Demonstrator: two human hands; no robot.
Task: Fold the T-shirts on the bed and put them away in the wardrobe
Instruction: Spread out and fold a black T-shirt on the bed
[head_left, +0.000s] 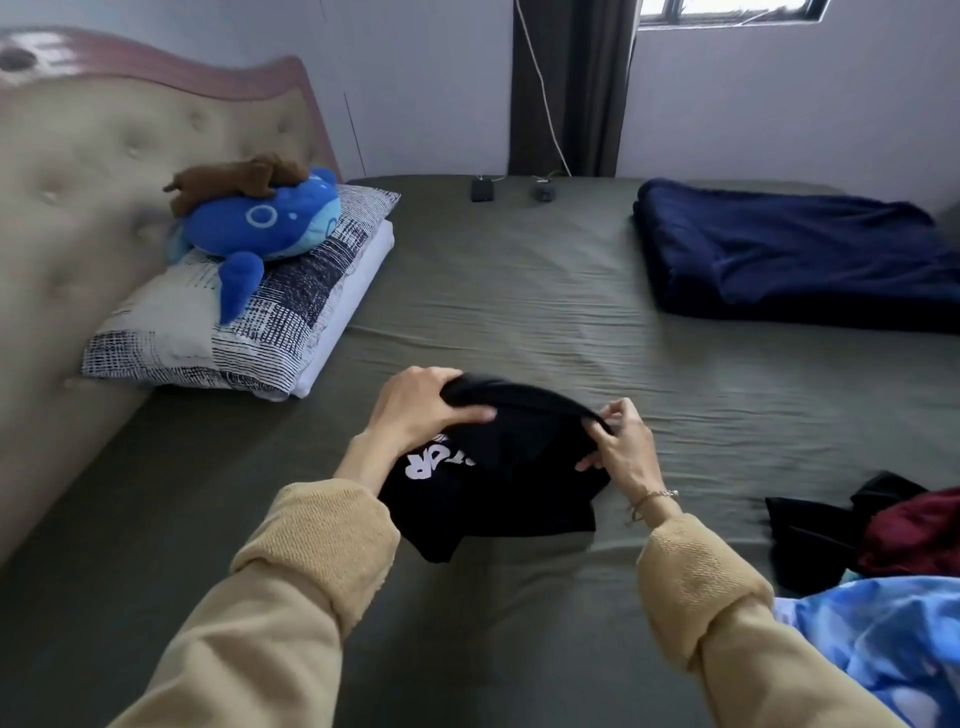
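Olive-green bedding (519, 291) is carrying everything here. At far left a blue plush (260, 223) is lying on a patterned pillow (218, 338). In the middle, the left hand (421, 405) is gripping the raised far edge of a black T-shirt (498, 493), and the right hand (618, 447) is pinching that same edge, bringing it over the part lying on the sheet. Further right, a dark and maroon heap of clothes (893, 525) is waiting unfolded; the job looks to be only partway, with no wardrobe in view.
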